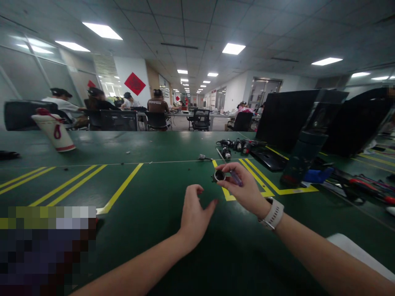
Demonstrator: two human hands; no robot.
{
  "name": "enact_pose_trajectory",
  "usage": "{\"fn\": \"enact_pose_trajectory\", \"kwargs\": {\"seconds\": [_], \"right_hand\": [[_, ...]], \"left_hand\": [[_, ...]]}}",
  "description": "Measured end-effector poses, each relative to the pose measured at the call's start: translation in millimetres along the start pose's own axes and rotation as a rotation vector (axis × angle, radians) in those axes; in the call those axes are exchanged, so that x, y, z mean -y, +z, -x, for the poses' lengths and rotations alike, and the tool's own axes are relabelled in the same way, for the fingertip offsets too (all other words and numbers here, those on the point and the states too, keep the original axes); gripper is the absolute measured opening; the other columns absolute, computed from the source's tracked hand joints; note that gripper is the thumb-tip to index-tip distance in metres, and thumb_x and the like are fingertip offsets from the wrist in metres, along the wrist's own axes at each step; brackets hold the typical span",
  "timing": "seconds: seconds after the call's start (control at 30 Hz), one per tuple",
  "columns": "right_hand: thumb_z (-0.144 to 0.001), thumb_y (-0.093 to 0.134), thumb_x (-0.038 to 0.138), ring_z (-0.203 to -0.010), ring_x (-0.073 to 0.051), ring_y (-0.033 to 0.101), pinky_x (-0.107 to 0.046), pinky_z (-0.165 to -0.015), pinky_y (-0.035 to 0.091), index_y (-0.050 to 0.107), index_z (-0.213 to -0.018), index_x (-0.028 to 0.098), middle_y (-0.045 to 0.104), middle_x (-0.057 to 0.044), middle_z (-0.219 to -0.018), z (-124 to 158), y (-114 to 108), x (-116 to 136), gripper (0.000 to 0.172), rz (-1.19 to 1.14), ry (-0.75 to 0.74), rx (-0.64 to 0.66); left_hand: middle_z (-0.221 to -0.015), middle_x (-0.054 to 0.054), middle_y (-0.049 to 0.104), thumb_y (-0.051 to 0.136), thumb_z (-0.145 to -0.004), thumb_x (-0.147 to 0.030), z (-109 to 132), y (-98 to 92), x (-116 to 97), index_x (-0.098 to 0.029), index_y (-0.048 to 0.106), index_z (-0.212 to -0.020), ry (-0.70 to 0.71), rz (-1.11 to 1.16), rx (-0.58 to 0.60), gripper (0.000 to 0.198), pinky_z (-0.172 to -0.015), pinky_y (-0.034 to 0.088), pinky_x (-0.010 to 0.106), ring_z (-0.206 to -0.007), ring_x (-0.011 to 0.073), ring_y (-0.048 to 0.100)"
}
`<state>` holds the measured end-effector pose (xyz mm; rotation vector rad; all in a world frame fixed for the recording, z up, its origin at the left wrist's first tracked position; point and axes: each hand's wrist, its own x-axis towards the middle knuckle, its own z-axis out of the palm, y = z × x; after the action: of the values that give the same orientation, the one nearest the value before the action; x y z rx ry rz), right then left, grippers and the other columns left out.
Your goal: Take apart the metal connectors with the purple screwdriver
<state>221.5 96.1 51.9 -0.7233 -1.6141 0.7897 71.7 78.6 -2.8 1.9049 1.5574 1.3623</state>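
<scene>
My right hand [248, 189] pinches a small round metal part [219, 176] with a dark, hollow-looking middle, held up above the green table. A slim purple see-through piece [236, 178], like a tool handle, is also tucked in its fingers; its kind is not clear. Just to the left and slightly lower, my left hand [194, 216] is open, thumb apart from the curled fingers, with nothing in it. Beyond the hands, a small metal piece with a thin shaft [202, 157] lies on the table, near several dark cylindrical parts [226, 153].
A dark bottle [304, 158] stands at right by a black flat device [269, 158] and a large black screen [285, 117]. Tools and cables [367, 187] lie further right. A white cup [56, 131] stands far left. Yellow tape marks the green table [148, 230]. People sit beyond.
</scene>
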Motion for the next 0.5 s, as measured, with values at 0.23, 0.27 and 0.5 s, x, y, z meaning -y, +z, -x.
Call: {"fn": "enact_pose_trajectory", "kwargs": {"seconds": [0.23,0.27,0.5], "right_hand": [[-0.073,0.064,0.01,-0.098,-0.018,0.057,-0.037,-0.087,0.047,0.054,-0.09,0.023,0.06,-0.003,-0.103,55,55,27,0.024,-0.137,0.07,0.211],[-0.072,0.065,0.01,-0.097,-0.018,0.057,-0.037,-0.086,0.047,0.054,-0.09,0.023,0.06,-0.003,-0.102,61,59,29,0.024,-0.139,0.075,0.221],[-0.072,0.063,0.004,-0.097,-0.017,0.058,-0.034,-0.087,0.046,0.053,-0.09,0.023,0.06,-0.003,-0.103,81,62,33,0.028,-0.179,0.073,0.357]], "left_hand": [[-0.118,0.008,0.054,0.051,-0.066,-0.004,35,-54.1,6,-0.02,0.044,-0.117,0.036,0.151,0.195,0.054,-0.097,0.04,0.043,-0.112,0.0223,0.051],[-0.119,0.008,0.055,0.049,-0.067,-0.004,41,-57.5,8,-0.021,0.046,-0.116,0.027,0.187,0.242,0.053,-0.097,0.04,0.042,-0.112,0.0219,0.051],[-0.116,0.007,0.06,0.052,-0.069,-0.006,64,-76.5,14,-0.024,0.054,-0.113,0.029,0.159,0.435,0.048,-0.091,0.044,0.04,-0.106,0.0226,0.055]]}}
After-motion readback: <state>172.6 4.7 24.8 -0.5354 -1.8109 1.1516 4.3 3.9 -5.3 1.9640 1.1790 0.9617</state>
